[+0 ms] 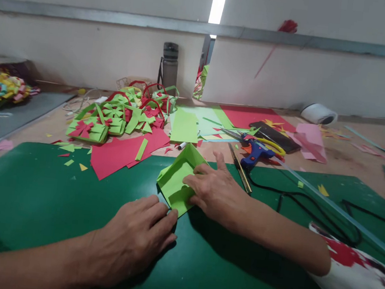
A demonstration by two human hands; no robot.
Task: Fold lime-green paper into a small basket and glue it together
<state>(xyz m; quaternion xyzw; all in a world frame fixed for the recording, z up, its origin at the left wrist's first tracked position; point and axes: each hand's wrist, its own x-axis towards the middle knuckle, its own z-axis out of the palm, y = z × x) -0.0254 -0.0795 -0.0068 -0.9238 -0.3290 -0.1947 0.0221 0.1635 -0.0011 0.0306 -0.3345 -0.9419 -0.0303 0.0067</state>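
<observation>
A folded sheet of light-green paper [176, 182], with raised walls like a small open box, rests on the green mat in front of me. My left hand [144, 232] is closed, its thumb and fingertips at the near corner of the paper. Curled over the right side is my right hand [218, 189], some fingers inside the fold and one finger raised. The right wall is partly hidden behind those fingers. Just beyond the right hand lie a pointed brass-coloured tool [240, 168] and a blue glue gun [256, 152].
Finished green-and-red paper baskets [123, 113] are piled at the back left. Red paper [116, 156] and green sheets [185, 125] lie ahead. A dark bottle [169, 70] stands by the wall. A black cord [310, 206] and clear glue stick [341, 212] stretch across the right.
</observation>
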